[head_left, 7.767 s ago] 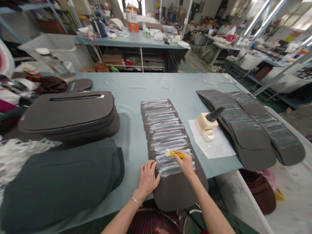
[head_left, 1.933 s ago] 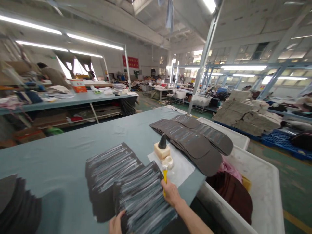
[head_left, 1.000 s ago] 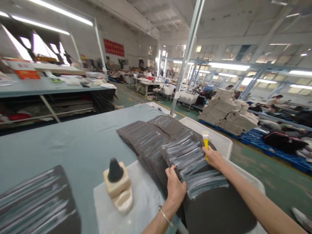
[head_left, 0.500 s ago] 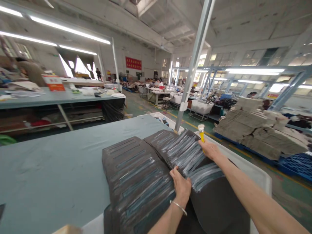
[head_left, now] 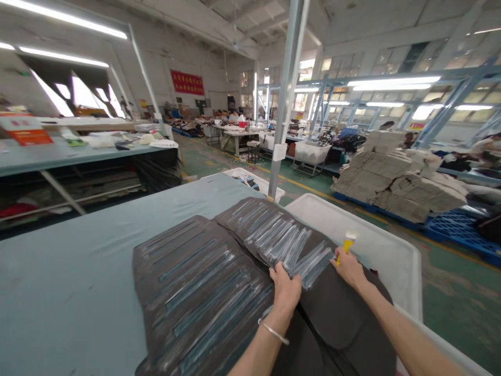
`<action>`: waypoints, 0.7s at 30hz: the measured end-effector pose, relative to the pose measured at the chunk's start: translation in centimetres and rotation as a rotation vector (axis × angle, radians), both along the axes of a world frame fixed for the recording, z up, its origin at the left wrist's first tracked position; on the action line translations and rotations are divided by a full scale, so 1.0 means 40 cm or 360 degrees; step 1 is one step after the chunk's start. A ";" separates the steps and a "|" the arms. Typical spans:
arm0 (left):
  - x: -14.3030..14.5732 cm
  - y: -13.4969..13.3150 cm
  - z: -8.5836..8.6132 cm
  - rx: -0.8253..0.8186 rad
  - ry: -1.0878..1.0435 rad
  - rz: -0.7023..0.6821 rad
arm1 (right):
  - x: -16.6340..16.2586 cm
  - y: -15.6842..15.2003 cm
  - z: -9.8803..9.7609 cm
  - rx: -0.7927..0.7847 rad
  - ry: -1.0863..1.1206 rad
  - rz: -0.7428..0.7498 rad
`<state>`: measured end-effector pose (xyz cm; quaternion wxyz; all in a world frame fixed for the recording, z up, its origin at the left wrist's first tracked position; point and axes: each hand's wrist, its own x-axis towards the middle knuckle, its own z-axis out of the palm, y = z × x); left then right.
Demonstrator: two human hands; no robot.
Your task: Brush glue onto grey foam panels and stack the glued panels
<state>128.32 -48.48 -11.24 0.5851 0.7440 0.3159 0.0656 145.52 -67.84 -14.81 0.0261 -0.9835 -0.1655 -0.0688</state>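
In the head view, a stack of dark, flexible panels [head_left: 332,318] lies on the right part of the blue-covered table, its upper panel streaked with wet-looking white strokes. My left hand [head_left: 287,287], with a bangle at the wrist, has its fingers closed on the near-left edge of that panel. A brush with a yellow handle and pale bristles [head_left: 348,245] points upward from my right hand [head_left: 350,269], which also touches the panel's right edge. Left of it lies another dark panel [head_left: 195,282] with slots and white smears. My left fingertips are partly hidden.
The blue tabletop [head_left: 78,282] extends left. A white plastic tub [head_left: 399,261] adjoins the table's right side, and a metal post [head_left: 279,136] rises at its far edge. Beyond are stacked grey sheets [head_left: 391,177] on a blue pallet [head_left: 457,235] and another worktable [head_left: 23,162].
The streaked panel, bent upward before, now lies flatter. My right hand has moved right and down with the brush, while my left hand stays at the panel's edge. The view has turned right.
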 end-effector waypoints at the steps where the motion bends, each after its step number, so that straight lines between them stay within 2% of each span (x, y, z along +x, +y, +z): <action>1: -0.004 -0.006 0.006 0.0038 -0.0019 -0.0017 | -0.014 -0.022 -0.022 0.0032 0.0006 -0.0027; 3: -0.017 -0.024 0.012 0.0148 -0.0099 -0.0030 | -0.036 -0.046 -0.054 0.0075 -0.0023 -0.0017; 6: -0.047 -0.058 0.002 0.0377 -0.0270 -0.0105 | -0.046 -0.040 -0.079 0.0138 -0.0084 0.0056; 11: -0.088 -0.088 -0.054 0.0662 -0.0298 -0.0557 | -0.012 0.001 -0.082 0.0299 -0.0028 0.0159; 13: -0.092 -0.088 -0.076 0.0706 -0.0289 -0.0628 | 0.006 0.011 -0.078 0.0340 0.0011 0.0185; 17: -0.090 -0.077 -0.084 0.0698 -0.0347 -0.0570 | 0.035 0.027 -0.060 0.0396 0.0002 0.0242; 21: -0.104 -0.053 -0.044 0.0670 -0.0396 -0.0405 | 0.059 0.076 -0.030 0.0340 -0.0066 0.0197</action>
